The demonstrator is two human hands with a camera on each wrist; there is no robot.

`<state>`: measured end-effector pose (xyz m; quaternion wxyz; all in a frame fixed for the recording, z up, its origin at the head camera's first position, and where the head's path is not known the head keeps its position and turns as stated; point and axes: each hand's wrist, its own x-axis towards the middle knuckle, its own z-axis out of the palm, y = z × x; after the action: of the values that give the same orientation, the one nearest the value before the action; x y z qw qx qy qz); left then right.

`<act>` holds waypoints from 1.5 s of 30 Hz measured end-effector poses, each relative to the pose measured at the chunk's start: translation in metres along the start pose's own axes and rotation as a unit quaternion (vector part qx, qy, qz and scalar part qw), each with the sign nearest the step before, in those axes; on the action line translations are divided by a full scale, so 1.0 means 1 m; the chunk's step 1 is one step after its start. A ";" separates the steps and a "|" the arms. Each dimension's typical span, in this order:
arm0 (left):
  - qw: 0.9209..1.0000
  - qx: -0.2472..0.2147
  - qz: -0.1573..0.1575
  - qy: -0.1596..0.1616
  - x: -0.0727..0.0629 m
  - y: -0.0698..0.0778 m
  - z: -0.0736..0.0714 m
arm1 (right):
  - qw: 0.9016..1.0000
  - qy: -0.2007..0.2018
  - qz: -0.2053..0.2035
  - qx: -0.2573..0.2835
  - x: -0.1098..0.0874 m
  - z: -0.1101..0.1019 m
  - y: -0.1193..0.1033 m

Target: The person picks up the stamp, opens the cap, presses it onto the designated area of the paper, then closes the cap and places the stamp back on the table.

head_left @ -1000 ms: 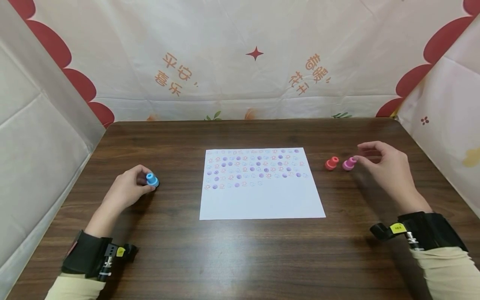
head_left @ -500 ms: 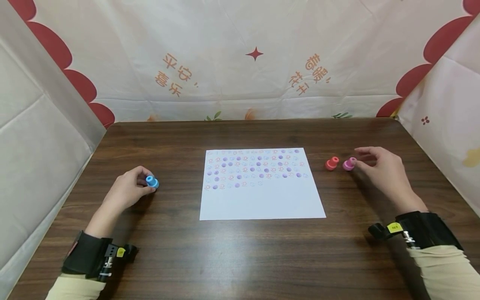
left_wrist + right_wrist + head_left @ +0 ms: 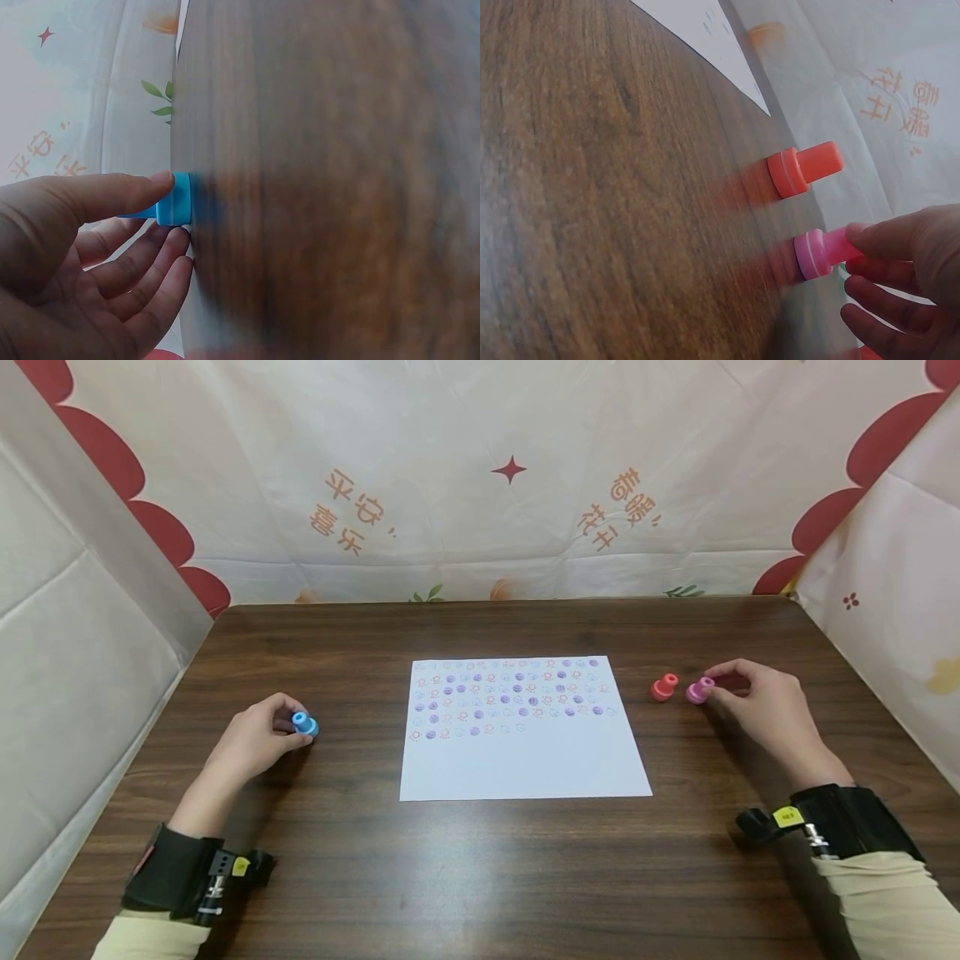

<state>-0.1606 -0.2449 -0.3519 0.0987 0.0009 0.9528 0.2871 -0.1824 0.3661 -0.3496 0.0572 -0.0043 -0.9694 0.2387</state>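
On the left of the table, my left hand (image 3: pixel 251 739) pinches a blue toy stamp (image 3: pixel 305 723) between thumb and fingers. The left wrist view shows the thumb on the blue stamp (image 3: pixel 174 199), whose base stands at the table surface. At the right, my right hand (image 3: pixel 768 710) has thumb and index finger at the handle of a pink stamp (image 3: pixel 699 691), which stands upright. The right wrist view shows the thumb tip against the pink stamp's handle (image 3: pixel 838 244), with the other fingers loosely bent. A red stamp (image 3: pixel 663 687) stands just left of the pink one, untouched.
A white sheet of paper (image 3: pixel 525 764) lies mid-table, its upper part covered by rows of small purple, red and blue stamped marks. Brown wood table (image 3: pixel 465 877) surrounds it. Pale printed cloth (image 3: pixel 450 510) hangs behind and along both sides.
My right hand has moved slightly left and down, and its thumb and index finger have closed in on the pink stamp. The left hand and blue stamp have hardly moved.
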 end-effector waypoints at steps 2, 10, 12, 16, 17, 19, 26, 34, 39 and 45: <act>1.000 -0.002 0.001 0.001 0.000 -0.001 0.000 | 1.000 0.000 0.001 0.001 0.000 0.000 0.000; 1.000 -0.004 0.004 -0.002 0.000 -0.002 0.000 | 1.000 0.003 -0.002 -0.010 0.000 0.001 0.000; 1.000 -0.004 0.005 -0.003 -0.001 -0.002 -0.001 | 1.000 0.002 -0.001 -0.013 0.000 0.000 0.000; 1.000 -0.002 0.007 -0.004 -0.002 -0.002 -0.002 | 1.000 0.002 0.002 -0.015 0.001 -0.001 -0.001; 1.000 -0.002 0.007 -0.004 -0.002 -0.001 -0.002 | 1.000 0.002 0.002 -0.015 0.001 -0.002 -0.001; 1.000 -0.002 0.006 -0.003 -0.003 -0.001 -0.003 | 1.000 0.004 0.002 -0.013 0.001 -0.003 -0.001; 1.000 -0.002 0.004 0.000 -0.004 0.002 -0.006 | 1.000 0.004 0.003 -0.004 0.001 -0.005 -0.004; 1.000 0.004 0.018 0.004 -0.007 0.006 -0.008 | 1.000 0.017 -0.010 -0.010 0.002 -0.009 -0.009; 1.000 0.006 0.023 0.012 -0.008 0.011 -0.010 | 0.999 0.030 -0.020 -0.007 0.002 -0.013 -0.013; 0.999 0.009 0.033 0.024 -0.011 0.017 -0.012 | 0.999 0.031 -0.012 -0.002 0.001 -0.016 -0.019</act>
<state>-0.1535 -0.2380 -0.3303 0.0667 0.0260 0.9569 0.2816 -0.1811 0.3567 -0.3269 0.0895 -0.0005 -0.9678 0.2354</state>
